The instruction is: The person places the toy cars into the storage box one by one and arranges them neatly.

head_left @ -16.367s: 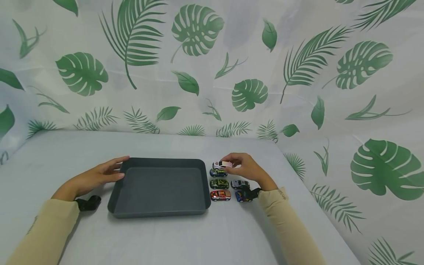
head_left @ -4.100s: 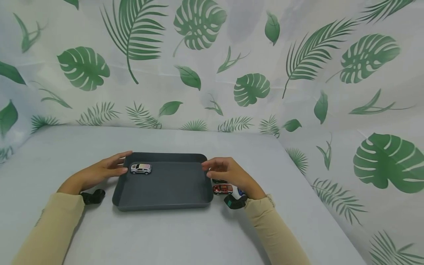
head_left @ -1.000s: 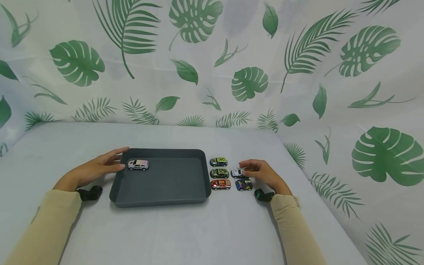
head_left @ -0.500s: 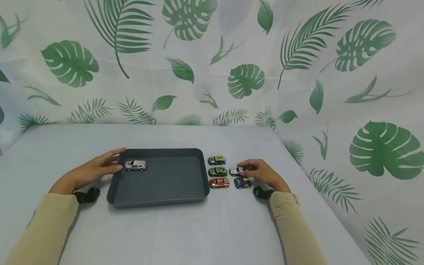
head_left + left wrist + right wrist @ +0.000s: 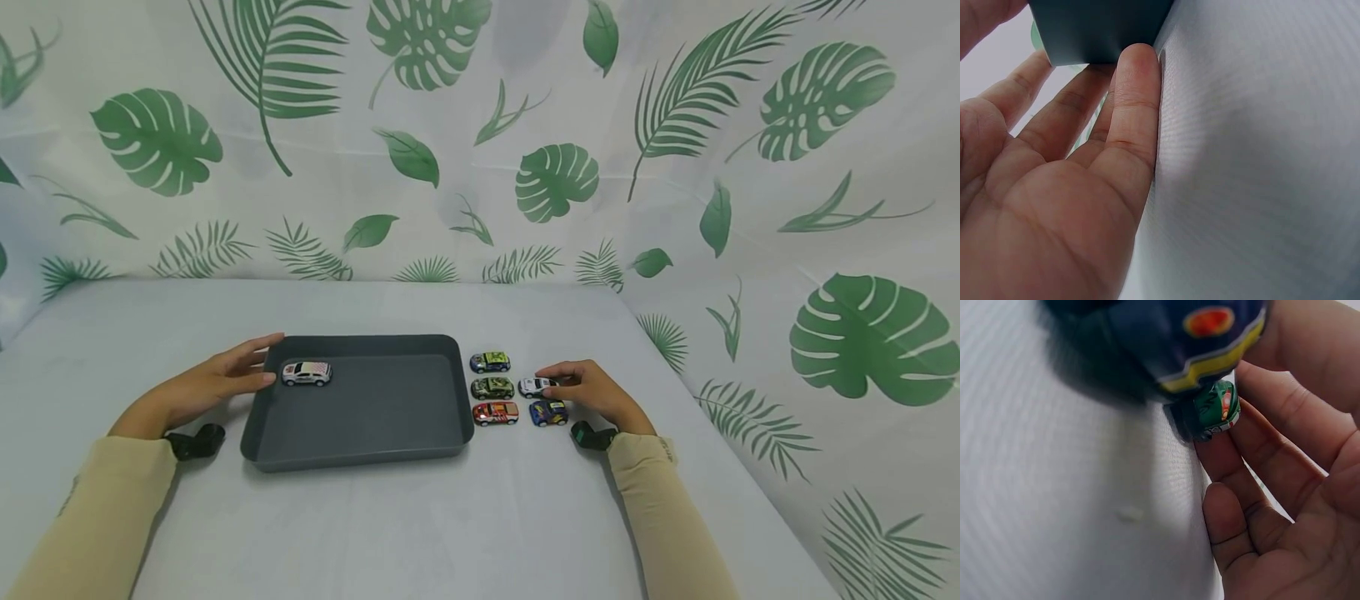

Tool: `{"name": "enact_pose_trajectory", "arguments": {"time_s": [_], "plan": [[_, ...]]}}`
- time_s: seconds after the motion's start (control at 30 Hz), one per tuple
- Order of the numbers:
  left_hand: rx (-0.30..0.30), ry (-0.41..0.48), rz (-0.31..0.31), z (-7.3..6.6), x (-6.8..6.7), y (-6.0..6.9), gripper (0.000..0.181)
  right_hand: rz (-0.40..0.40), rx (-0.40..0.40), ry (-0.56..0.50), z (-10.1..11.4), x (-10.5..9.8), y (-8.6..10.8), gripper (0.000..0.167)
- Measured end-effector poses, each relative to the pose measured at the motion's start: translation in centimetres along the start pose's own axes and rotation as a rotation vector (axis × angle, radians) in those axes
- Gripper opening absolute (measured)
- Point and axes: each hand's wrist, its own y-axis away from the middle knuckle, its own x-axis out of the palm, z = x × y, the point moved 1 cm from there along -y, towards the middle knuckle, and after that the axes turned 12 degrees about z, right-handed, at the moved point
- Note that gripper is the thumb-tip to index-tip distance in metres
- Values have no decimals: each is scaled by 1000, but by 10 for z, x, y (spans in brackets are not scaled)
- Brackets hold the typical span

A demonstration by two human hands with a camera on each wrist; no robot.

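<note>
Now, tray (image 5: 363, 417): 1 white car (image 5: 307, 374) inside.
Left hand (image 5: 198, 390): loose, touching tray's left side, holding nothing.
Right hand (image 5: 596, 395): nearly closed, pinching silver car (image 5: 529, 387).
Silver car: right of tray; likely grasp step, next needing steady lift.

Dark grey tray (image 5: 375, 421), green camouflage car (image 5: 492, 387)

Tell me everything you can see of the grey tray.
The tray is dark grey, rectangular, with rounded corners and low raised walls. It looks smooth and matte; whether metal or plastic, I cannot tell. It lies flat on the white table. A white toy car stands inside, towards the far left corner. The left hand touches its left end.
</note>
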Motion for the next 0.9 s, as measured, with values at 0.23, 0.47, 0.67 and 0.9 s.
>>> {"name": "enact_pose_trajectory", "arguments": {"time_s": [0.23, 0.47, 0.67, 0.9], "plan": [[15, 7, 6, 1, 0, 1, 85, 3, -21, 12, 2, 0, 2, 33], [10, 3, 3, 1, 0, 0, 86, -10, -41, 38, 5, 1, 1, 33], [10, -7, -2, 1, -1, 1, 85, -28, -53, 65, 12, 1, 1, 35], [7, -8, -5, 0, 0, 0, 85, -51, -54, 91, 20, 0, 4, 34]]}}
